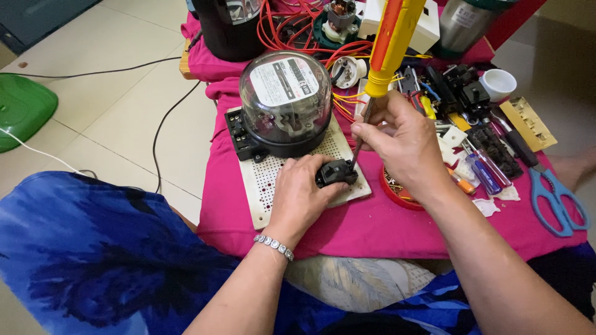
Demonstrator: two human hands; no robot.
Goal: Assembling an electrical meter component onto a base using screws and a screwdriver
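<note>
At the centre of the head view, the left hand (pixel 300 193) is closed around a small black switch block (pixel 337 172), pinning it down on a white perforated board (pixel 268 186), seemingly so the part cannot turn or slide under the tool. The right hand (pixel 400 144), just to the right and slightly higher, pinches the metal shaft of a screwdriver (pixel 385 59) between thumb and fingers low down near the tip. Its orange and yellow handle rises steeply toward the top edge of the frame; the low grip looks meant to steer the tip, which meets the top of the block.

Above the hands, on the same board, stands an electricity meter (pixel 285 102) under a clear glass dome, with a black terminal block on its left side. The board lies on a pink cloth (pixel 372 226) covering a low table.

In the upper part of the frame, red wires (pixel 292 31) lie tangled behind the meter. To the right are scattered black parts, small screwdrivers with blue handles (pixel 487 170), a white cup (pixel 498 84) and blue-handled scissors (pixel 555 198) at the right edge. A red dish (pixel 397 193) of small parts is partly hidden beneath the right wrist. At the far left a green stool (pixel 22 108) sits on the tiled floor.
</note>
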